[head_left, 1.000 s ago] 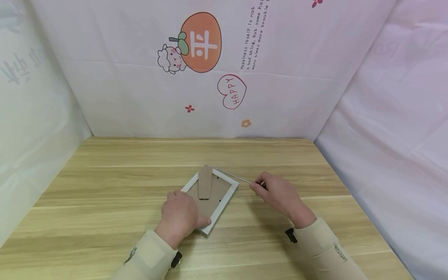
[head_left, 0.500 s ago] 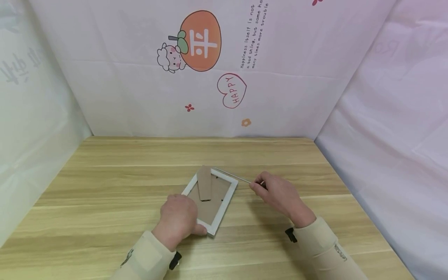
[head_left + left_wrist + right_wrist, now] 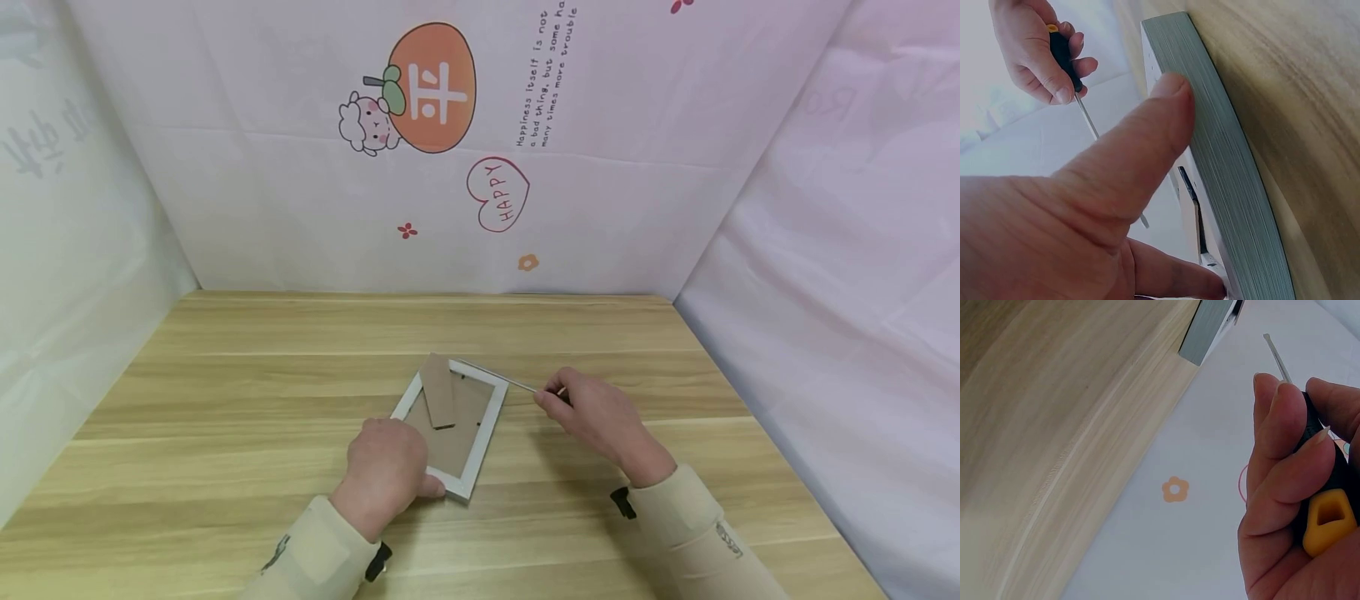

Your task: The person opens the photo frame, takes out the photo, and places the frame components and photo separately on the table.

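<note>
A picture frame (image 3: pixel 486 429) with a pale border lies back side up on the table, its brown backing board (image 3: pixel 450 454) and stand leg (image 3: pixel 437 392) showing. My left hand (image 3: pixel 386 467) grips its near-left corner. In the left wrist view the thumb lies against the frame's grey side (image 3: pixel 1222 150), while another finger touches the back. My right hand (image 3: pixel 603 421) holds a screwdriver by its dark handle with a yellow end (image 3: pixel 1335 534). Its thin shaft (image 3: pixel 498 377) points left, past the frame's far edge; in the left wrist view it looks raised above the back.
The wood-grain table (image 3: pixel 225 400) stretches out around the frame. White printed cloth (image 3: pixel 300 208) stands behind it, with more cloth (image 3: pixel 847 267) along both sides.
The picture frame has turned counterclockwise on the table, its near corner shifting right under my left hand. The stand leg has turned with it. My right hand and the screwdriver have hardly moved.
</note>
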Demonstrator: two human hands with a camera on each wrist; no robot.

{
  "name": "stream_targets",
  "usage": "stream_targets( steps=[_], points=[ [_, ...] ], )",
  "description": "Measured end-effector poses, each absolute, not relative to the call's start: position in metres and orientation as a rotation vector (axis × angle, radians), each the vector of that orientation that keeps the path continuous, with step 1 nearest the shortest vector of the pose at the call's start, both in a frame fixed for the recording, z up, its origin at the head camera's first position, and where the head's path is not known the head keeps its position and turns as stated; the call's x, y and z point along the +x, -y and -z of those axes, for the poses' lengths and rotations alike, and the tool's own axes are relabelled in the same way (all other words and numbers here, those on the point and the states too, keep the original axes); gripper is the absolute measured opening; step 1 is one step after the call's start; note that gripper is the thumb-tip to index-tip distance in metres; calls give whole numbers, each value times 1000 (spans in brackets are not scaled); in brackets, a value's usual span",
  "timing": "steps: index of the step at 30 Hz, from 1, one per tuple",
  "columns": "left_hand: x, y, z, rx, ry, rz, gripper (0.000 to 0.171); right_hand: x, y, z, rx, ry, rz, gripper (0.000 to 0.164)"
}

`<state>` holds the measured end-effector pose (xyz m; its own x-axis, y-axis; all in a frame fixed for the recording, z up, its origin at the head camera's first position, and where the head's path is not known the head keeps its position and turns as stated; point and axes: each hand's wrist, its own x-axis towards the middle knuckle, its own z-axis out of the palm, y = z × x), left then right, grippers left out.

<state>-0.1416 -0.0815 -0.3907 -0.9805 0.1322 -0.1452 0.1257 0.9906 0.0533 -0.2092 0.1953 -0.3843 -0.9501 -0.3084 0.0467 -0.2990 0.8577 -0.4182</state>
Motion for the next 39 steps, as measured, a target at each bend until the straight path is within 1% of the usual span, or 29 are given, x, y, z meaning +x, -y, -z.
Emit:
stream_targets(
  steps=[9,20,30,39],
  points=[
    [-144,79,395,122,-3011,-126,56,-209,-194,383,-490,-3011,668,33],
    [-149,78,402,115,-3056,-197,51,-210,-194,385,-495,-3023,669,31],
    [-149,78,405,181,-3099,-239,45,-211,-195,387,-488,-3016,668,33],
    [-145,80,406,376,-3161,-196,39,-213,-195,389,-487,-3018,658,31]
  ],
)
